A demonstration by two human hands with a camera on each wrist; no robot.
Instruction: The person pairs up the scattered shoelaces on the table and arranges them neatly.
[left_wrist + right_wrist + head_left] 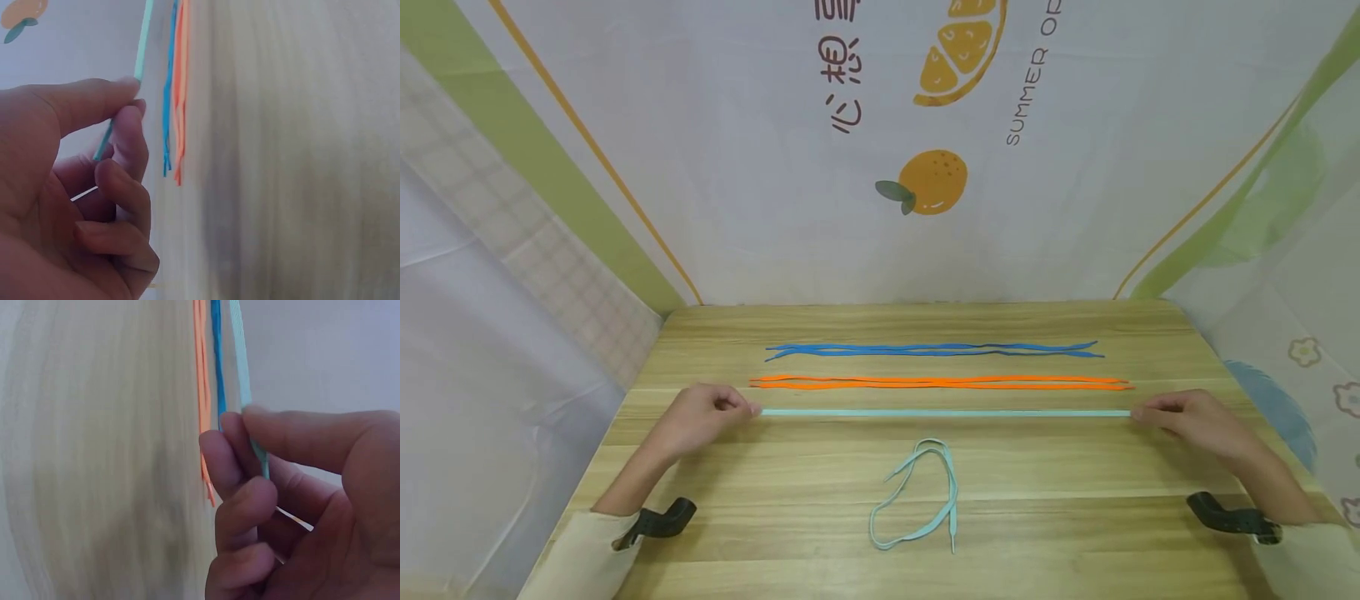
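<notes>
A mint-green shoelace (pixel 946 413) is stretched straight from side to side between my two hands. My left hand (pixel 710 417) pinches one end between thumb and forefinger; in the left wrist view a short tip of the lace (pixel 104 142) pokes out past the fingers. The other end is pinched by my right hand (pixel 1187 419), and in the right wrist view the lace (pixel 240 356) runs up from thumb and forefinger. Nearer me, a second mint-green shoelace (pixel 953 483) lies in a loose loop on the wooden table (pixel 760 533).
Beyond the stretched lace, a pair of orange shoelaces (pixel 940 383) lies straight across the table. Farther back lies a pair of blue shoelaces (pixel 925 350), also side by side. A white printed cloth (pixel 775 208) hangs behind the table's back edge.
</notes>
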